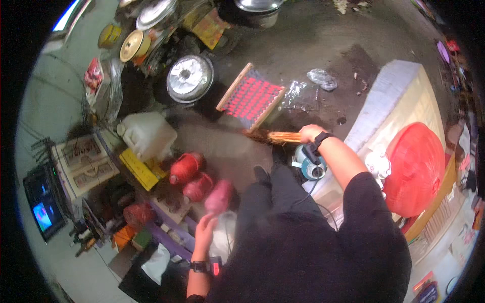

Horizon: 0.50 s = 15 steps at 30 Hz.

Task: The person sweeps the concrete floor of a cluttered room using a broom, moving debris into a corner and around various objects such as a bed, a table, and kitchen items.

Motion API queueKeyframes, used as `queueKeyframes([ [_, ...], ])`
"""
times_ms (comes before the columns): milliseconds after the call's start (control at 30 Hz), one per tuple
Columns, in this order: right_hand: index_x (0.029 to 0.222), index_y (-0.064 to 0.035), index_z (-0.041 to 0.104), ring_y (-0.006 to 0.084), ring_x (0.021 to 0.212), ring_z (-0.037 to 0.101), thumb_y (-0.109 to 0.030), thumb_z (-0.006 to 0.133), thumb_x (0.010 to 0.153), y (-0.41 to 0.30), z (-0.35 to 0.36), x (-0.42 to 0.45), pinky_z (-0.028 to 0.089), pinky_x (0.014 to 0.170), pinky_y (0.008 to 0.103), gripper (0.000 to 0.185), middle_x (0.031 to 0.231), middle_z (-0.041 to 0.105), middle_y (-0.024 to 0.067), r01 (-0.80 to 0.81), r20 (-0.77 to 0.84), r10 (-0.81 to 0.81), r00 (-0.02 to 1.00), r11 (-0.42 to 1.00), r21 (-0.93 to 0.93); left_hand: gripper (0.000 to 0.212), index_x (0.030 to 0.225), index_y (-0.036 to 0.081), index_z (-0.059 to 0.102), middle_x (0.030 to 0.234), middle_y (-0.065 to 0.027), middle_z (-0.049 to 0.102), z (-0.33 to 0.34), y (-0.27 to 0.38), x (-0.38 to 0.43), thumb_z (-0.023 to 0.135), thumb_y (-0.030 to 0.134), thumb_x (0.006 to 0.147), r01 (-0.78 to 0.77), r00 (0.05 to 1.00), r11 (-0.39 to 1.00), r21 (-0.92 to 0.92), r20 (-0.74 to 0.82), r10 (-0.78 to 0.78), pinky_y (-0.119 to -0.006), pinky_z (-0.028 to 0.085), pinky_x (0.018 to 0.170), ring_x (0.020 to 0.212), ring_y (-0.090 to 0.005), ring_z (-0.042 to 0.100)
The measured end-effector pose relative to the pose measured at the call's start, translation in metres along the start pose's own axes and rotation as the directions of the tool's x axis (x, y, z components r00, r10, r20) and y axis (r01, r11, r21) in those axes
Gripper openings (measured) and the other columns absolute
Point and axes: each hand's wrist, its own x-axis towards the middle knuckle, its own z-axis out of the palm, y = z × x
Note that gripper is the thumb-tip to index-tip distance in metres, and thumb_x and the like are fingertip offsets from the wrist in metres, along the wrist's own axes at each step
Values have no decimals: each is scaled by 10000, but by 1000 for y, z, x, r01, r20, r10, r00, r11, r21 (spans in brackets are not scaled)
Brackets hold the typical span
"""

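My right hand (312, 133) grips the straw handle of a short hand broom (285, 136). The broom's dark bristles are at the near edge of a folding stool (254, 96) with a red and grey woven seat. Below my right forearm stands a teal and white kettle (308, 161), partly hidden by the wrist. On the other side, my left hand (205, 227) hangs low with its fingers bent. It overlaps the end of a pink thermos flask (219, 197); whether it touches or holds the flask I cannot tell.
Two red thermos flasks (186, 166) (198, 187) stand beside the pink one. Nearby are a white plastic jerrycan (149, 133) and a lidded metal pot (190, 78). Crumpled clear plastic (322, 78) and scraps lie on the floor. A red dome-shaped cover (415, 170) and white teapot (377, 164) are at right.
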Motion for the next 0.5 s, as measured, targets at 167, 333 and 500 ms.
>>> queueKeyframes([
  [167,933,-176,591,254,869,551,-147,539,594,47,-46,-50,447,744,346,345,937,578,80,-118,-145,92,985,977,-180,251,1063,17,463,899,-43,566,5,33,27,449,102,827,-112,992,982,152,80,101,-196,404,670,757,-80,514],
  [333,868,-69,614,259,869,557,-152,555,624,83,-61,-65,448,745,332,264,928,578,130,-184,-201,160,966,978,-103,238,1040,15,485,878,-48,569,4,54,62,459,92,817,-145,981,980,132,148,126,-212,417,681,780,-98,526],
  [500,960,-139,583,255,912,535,-180,509,664,118,-80,-71,438,771,347,308,988,559,89,-210,-156,196,968,974,-80,243,1000,5,515,891,-52,563,-17,71,92,509,105,779,-190,979,970,153,108,175,-213,414,702,800,-104,521],
])
